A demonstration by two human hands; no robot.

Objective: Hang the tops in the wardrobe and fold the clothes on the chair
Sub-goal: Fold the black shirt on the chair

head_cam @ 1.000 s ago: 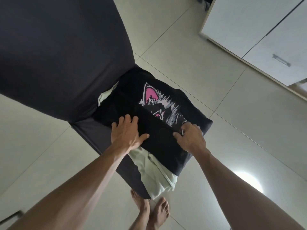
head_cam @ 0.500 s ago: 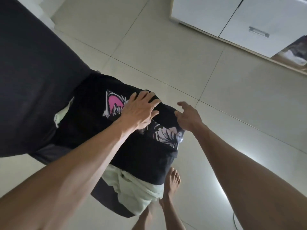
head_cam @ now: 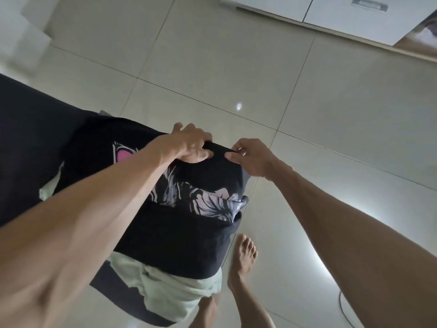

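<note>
The left hand [head_cam: 191, 144] grips the far edge of a black T-shirt [head_cam: 170, 233], fingers curled over the fold and thumb tucked under the cloth. Just beside it, the right hand [head_cam: 250, 159] pinches the same edge between thumb and fingers, so both hands hold the shirt's far end, close together but not touching. The cloth bulges up a little between and below them.

The T-shirt lies across the seat of a dark chair [head_cam: 30, 143], its print [head_cam: 208, 204] of pink, white and grey lines facing up, with a fold of plain black cloth laid across the near part. Under the shirt sits a pale green garment [head_cam: 170, 297], sticking out at the near edge of the seat and showing again as a small corner on the left side.

A bare foot [head_cam: 243, 254] stands on the tiled floor [head_cam: 236, 55] just right of the chair. At the top right, well apart from the chair, is a white wardrobe [head_cam: 335, 13] with a metal handle [head_cam: 369, 5] on one door.
</note>
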